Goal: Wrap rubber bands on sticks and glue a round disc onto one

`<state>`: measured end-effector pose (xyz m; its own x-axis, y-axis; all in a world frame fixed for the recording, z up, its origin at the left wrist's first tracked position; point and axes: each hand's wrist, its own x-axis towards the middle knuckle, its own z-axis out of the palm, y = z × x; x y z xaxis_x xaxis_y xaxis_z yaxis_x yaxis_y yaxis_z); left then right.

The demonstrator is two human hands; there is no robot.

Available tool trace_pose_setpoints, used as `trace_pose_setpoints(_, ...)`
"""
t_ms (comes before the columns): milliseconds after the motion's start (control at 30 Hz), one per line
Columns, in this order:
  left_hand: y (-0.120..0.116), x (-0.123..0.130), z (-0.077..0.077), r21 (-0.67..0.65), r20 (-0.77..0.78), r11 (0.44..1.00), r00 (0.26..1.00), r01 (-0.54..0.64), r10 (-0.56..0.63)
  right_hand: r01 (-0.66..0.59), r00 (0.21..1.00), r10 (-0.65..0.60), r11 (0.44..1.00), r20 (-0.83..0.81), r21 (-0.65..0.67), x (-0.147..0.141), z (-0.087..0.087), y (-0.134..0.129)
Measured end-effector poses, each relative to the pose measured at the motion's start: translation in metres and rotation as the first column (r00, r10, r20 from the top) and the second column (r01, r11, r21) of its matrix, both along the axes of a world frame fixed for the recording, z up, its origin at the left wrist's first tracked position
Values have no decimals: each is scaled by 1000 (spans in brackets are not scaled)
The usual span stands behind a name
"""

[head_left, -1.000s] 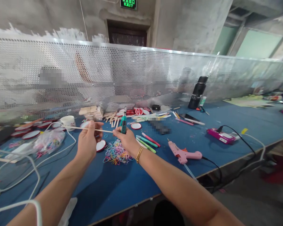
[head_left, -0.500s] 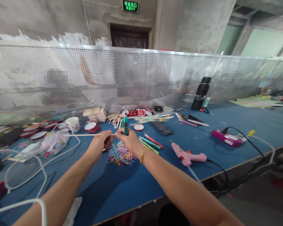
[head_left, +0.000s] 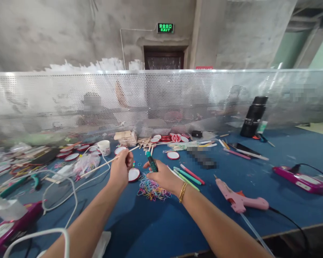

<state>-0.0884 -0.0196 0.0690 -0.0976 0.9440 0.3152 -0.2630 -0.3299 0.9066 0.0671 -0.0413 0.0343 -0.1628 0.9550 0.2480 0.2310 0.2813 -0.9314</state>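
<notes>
My left hand [head_left: 121,166] pinches a thin wooden stick [head_left: 97,167], which slants from lower left to upper right above the table. To its right, my right hand [head_left: 163,175] is closed around a dark teal tool [head_left: 152,162] with a bright green-blue tip that points up and left. The stick and the tool are apart. Below my right hand lies a heap of small colourful rubber bands [head_left: 152,190]. A round red-rimmed lid [head_left: 134,175] sits on the table between my hands.
A pink glue gun [head_left: 239,197], several markers [head_left: 191,175] and a black bottle [head_left: 253,118] are on the right. A white cup [head_left: 103,147] stands left of centre, near white cables [head_left: 75,193]. A perforated metal screen [head_left: 161,104] runs along the back.
My hands have moved apart. The stick has tilted, its right end now raised and free of my right hand. The tool leans left, and the view has shifted left and up.
</notes>
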Motion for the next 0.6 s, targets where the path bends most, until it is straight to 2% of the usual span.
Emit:
trace_pose_setpoints(100,1,-2,0,17,-6,1000,1000,-22,22,-105,994,105,994,35,-7,-3,1,-7)
trace_pose_setpoints(400,1,1,-3,1,-60,995,993,-98,98,-313,938,291,944,-188,-100,-4,9,-15)
trace_pose_setpoints(533,2,0,-2,49,-47,989,989,-140,142,-392,888,355,916,-292,-79,-4,9,-16)
trace_pose_setpoints(600,1,0,-2,60,-53,986,986,-155,158,-404,883,379,914,-277,-41,-2,10,-18)
